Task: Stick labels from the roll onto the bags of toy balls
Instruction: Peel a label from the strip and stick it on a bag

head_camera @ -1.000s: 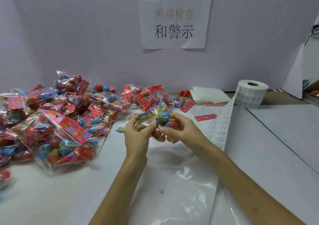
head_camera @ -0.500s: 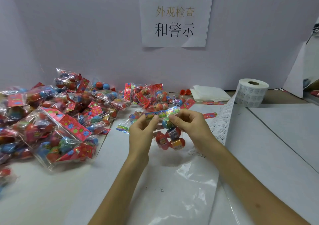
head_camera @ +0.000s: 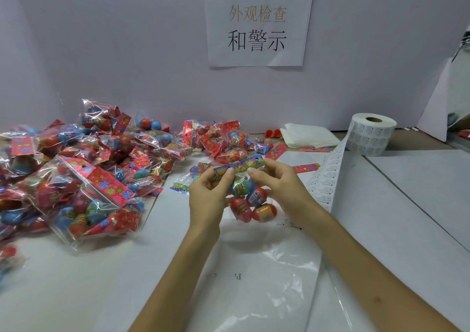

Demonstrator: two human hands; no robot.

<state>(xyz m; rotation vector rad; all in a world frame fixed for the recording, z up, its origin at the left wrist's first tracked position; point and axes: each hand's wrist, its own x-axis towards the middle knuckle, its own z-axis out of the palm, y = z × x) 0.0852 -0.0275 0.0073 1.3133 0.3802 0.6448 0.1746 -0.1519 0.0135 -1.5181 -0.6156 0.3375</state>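
A small clear bag of toy balls (head_camera: 248, 199) hangs above the table's middle, red and green balls bunched at its bottom. Its blue-green printed header card runs level across the top. My left hand (head_camera: 208, 191) pinches the card's left end and my right hand (head_camera: 274, 181) pinches its right end. The white label roll (head_camera: 370, 138) stands at the back right. A strip of labels (head_camera: 326, 179) trails from the roll down toward my right wrist. I cannot see a label on the held bag.
A big heap of bagged toy balls (head_camera: 84, 169) fills the left of the table. Folded white cloth (head_camera: 307, 134) lies beside the roll. A clear plastic sheet (head_camera: 256, 275) lies under my forearms. A paper sign (head_camera: 256, 22) hangs on the back wall.
The bag was bunched between both hands a second ago. It now hangs stretched out by its header card, with the balls dropped below it.
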